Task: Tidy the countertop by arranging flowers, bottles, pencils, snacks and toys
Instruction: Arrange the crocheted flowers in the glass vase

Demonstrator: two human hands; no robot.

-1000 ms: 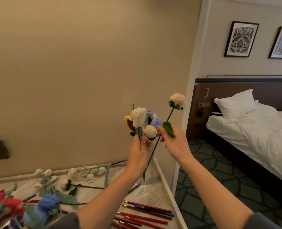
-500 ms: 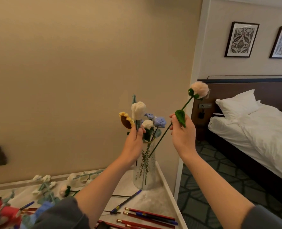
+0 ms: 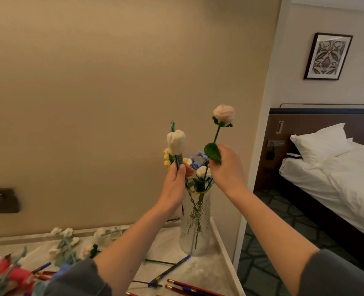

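A ribbed glass vase [image 3: 196, 223] stands at the right corner of the marble countertop [image 3: 170, 244], holding several crochet flowers, blue, white and yellow. My left hand [image 3: 174, 186] grips the stem of a white crochet tulip [image 3: 176, 142] just left of the vase mouth. My right hand [image 3: 228, 167] pinches the stem of a pale pink crochet rose [image 3: 223, 113] by its green leaf [image 3: 213, 151], above the vase. The rose stands nearly upright and its lower stem runs into the vase mouth.
More crochet flowers [image 3: 70, 244] lie along the back of the counter, and red and blue ones [image 3: 12, 276] at the left. Red pencils [image 3: 189, 288] and a blue pencil [image 3: 170, 270] lie near the front. The counter's right edge drops to a carpeted floor; a bed [image 3: 330, 167] stands beyond.
My right hand has swung the pink rose from a rightward tilt to nearly upright over the vase and lowered its stem in. My left hand with the white tulip stays beside the vase.
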